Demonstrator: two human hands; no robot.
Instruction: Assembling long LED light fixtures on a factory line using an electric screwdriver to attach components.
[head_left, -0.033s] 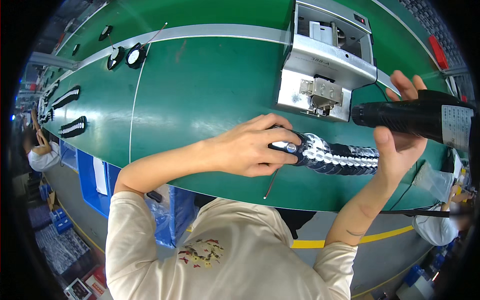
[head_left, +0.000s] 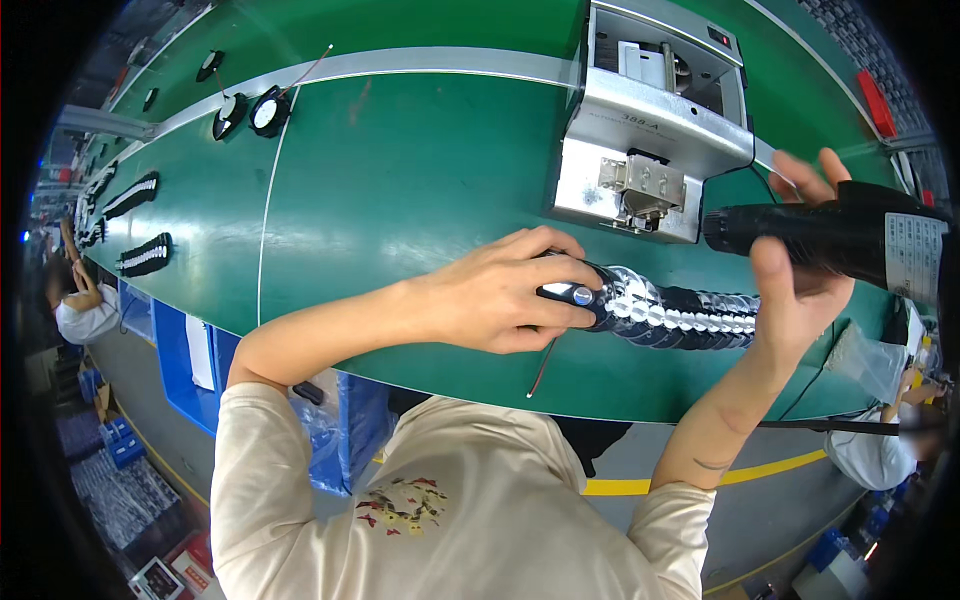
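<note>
A black, segmented, flexible piece with shiny silver links (head_left: 680,318) lies across the front of the green table. My left hand (head_left: 510,295) is closed over its left end, where a rounded black part with a small silver disc shows between the fingers. A thin red-and-black wire (head_left: 541,372) sticks out below that hand. At the right is a black, electric-screwdriver-like tool (head_left: 800,232), its tip pointing left. Around its underside my right hand (head_left: 800,290) is spread, with thumb and fingers apart on either side; whether the palm touches the tool is hidden.
A grey metal machine (head_left: 650,130) stands beyond the segmented piece. Round black parts with wires (head_left: 268,112) lie far left, and similar segmented pieces (head_left: 146,256) lie along the left edge. A blue bin (head_left: 190,360) sits below the table edge. Other people are at both sides.
The thumb of my right hand has moved slightly up along the black tool, and its fingers have shifted a little. My left hand and the segmented piece stay in place.
</note>
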